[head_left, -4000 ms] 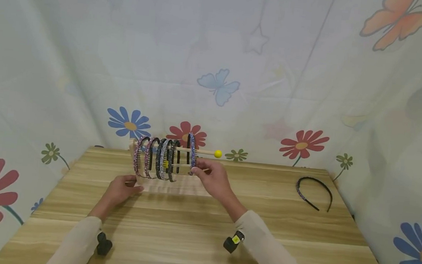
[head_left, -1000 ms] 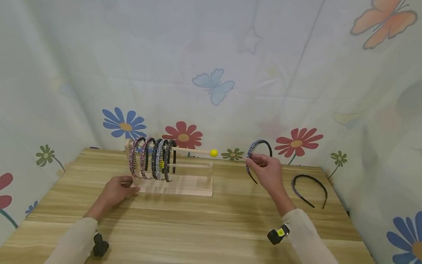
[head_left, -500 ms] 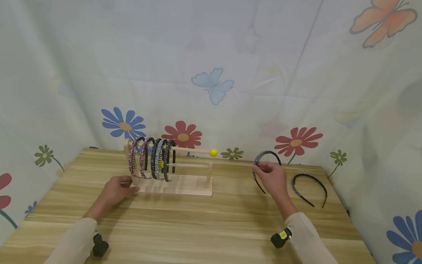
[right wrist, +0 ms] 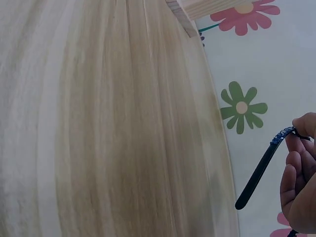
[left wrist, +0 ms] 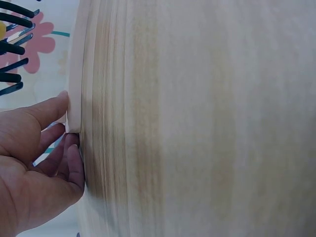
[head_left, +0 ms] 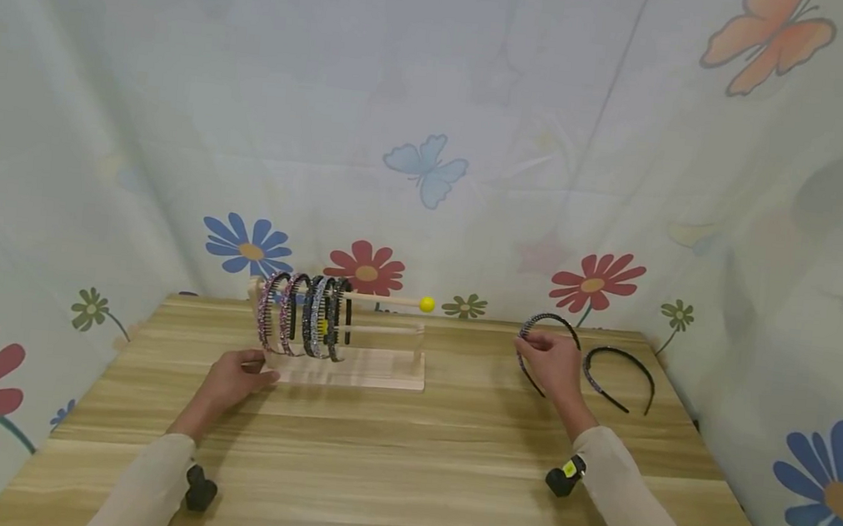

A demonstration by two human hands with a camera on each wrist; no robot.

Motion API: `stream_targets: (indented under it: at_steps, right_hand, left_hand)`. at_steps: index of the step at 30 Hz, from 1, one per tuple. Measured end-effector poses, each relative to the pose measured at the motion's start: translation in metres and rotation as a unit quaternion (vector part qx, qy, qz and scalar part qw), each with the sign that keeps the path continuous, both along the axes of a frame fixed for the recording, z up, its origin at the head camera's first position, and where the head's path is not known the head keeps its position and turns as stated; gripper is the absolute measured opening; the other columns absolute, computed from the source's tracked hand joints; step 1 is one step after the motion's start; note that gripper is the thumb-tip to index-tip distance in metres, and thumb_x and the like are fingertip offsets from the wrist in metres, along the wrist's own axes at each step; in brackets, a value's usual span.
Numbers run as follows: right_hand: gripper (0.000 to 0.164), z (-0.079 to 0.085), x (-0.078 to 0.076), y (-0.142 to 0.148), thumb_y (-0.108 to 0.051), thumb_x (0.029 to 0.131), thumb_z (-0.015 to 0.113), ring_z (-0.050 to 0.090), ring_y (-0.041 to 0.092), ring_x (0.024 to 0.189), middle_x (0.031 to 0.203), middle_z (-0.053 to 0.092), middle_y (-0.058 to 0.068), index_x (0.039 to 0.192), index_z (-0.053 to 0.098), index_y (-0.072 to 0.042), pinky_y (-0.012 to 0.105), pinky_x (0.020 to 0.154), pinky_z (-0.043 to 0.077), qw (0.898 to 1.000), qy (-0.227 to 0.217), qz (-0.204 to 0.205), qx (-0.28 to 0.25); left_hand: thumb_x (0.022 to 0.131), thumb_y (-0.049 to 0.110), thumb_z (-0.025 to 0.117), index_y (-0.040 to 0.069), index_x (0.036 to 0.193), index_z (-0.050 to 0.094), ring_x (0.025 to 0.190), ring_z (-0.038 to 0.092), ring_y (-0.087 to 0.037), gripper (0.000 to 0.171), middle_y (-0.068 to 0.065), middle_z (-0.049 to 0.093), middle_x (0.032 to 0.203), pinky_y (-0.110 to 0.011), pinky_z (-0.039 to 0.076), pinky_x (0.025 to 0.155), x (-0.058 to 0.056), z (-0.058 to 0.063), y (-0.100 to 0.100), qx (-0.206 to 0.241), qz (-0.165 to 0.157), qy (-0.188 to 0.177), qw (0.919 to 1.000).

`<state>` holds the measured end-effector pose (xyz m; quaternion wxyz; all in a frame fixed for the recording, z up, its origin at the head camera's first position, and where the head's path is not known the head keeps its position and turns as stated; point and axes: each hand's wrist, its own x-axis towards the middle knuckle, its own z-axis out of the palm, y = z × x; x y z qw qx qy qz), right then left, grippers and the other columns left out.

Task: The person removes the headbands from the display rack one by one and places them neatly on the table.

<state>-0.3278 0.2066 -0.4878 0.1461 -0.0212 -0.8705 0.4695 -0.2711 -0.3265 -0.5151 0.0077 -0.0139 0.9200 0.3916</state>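
Note:
My right hand point(head_left: 553, 368) pinches a black toothed headband point(head_left: 554, 317) with blue-silver glitter, over the right part of the table. In the right wrist view one bare black end of this headband point(right wrist: 256, 177) points down from the fingers. My left hand point(head_left: 230, 382) grips the left end of a wooden headband stand point(head_left: 385, 370) at its base. In the left wrist view the thumb lies on the base's end point(left wrist: 74, 111), with the other fingers curled below it. Several glittery headbands point(head_left: 317, 318), pink, black and silver, hang toward the stand's left side.
Another glittery black headband point(head_left: 596, 384) lies on the wooden table point(head_left: 373, 476), just right of my right hand. The stand's upper bar ends in a yellow ball point(head_left: 427, 304). A flowered cloth point(head_left: 437, 89) hangs behind the table.
The blue-glitter headband came off the stand's bar in my right hand, travelled right, and has since sunk lower toward the table. My left hand keeps its place at the base.

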Motion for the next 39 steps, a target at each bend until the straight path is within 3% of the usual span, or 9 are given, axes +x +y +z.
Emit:
stream_targets:
  at_steps: [4,13,21,28,39]
  right_hand:
    - [0.031,-0.002,-0.003,0.004,-0.033,0.090,0.080,0.075,0.029,0.092,0.099,0.078,0.013,0.106,0.080,-0.006,0.044,0.081,0.060,1.000,0.000,-0.006,0.007]
    - [0.032,-0.007,-0.011,0.013,-0.037,0.089,0.079,0.072,0.025,0.090,0.097,0.079,0.009,0.103,0.081,-0.008,0.036,0.075,0.057,0.999,-0.021,-0.026,0.025]
    - [0.027,-0.011,-0.012,0.014,-0.030,0.089,0.080,0.073,0.030,0.092,0.097,0.079,0.011,0.101,0.081,-0.006,0.047,0.085,0.057,0.999,-0.023,-0.024,0.035]
    - [0.028,-0.014,-0.014,0.016,-0.030,0.089,0.079,0.073,0.031,0.097,0.101,0.078,0.013,0.104,0.080,-0.005,0.049,0.090,0.056,0.998,-0.033,-0.011,0.054]
    - [0.032,-0.021,-0.019,0.016,-0.033,0.090,0.078,0.073,0.034,0.099,0.100,0.079,0.013,0.106,0.080,-0.005,0.056,0.106,0.044,0.997,-0.045,-0.007,0.061]
  left_hand:
    - [0.096,0.026,0.074,-0.012,0.137,0.056,0.125,0.058,-0.049,0.059,-0.033,0.057,0.138,-0.057,0.052,0.100,-0.001,-0.002,-0.002,0.000,-0.002,0.002,1.0000]
    - [0.096,0.024,0.075,-0.010,0.137,0.058,0.125,0.059,-0.048,0.056,-0.031,0.058,0.137,-0.056,0.052,0.100,-0.001,-0.003,0.000,0.005,0.001,0.003,1.0000]
    - [0.096,0.023,0.075,-0.012,0.136,0.058,0.123,0.060,-0.048,0.056,-0.032,0.058,0.137,-0.056,0.053,0.099,0.000,0.001,0.001,0.004,-0.002,0.007,1.0000]
    - [0.096,0.023,0.075,-0.013,0.136,0.057,0.123,0.060,-0.048,0.056,-0.033,0.058,0.136,-0.056,0.053,0.098,0.000,0.000,0.000,0.002,-0.003,0.011,0.9999]
    - [0.096,0.026,0.075,-0.012,0.137,0.057,0.124,0.059,-0.049,0.058,-0.033,0.057,0.137,-0.057,0.052,0.099,-0.001,-0.002,-0.001,-0.004,0.003,0.003,1.0000]
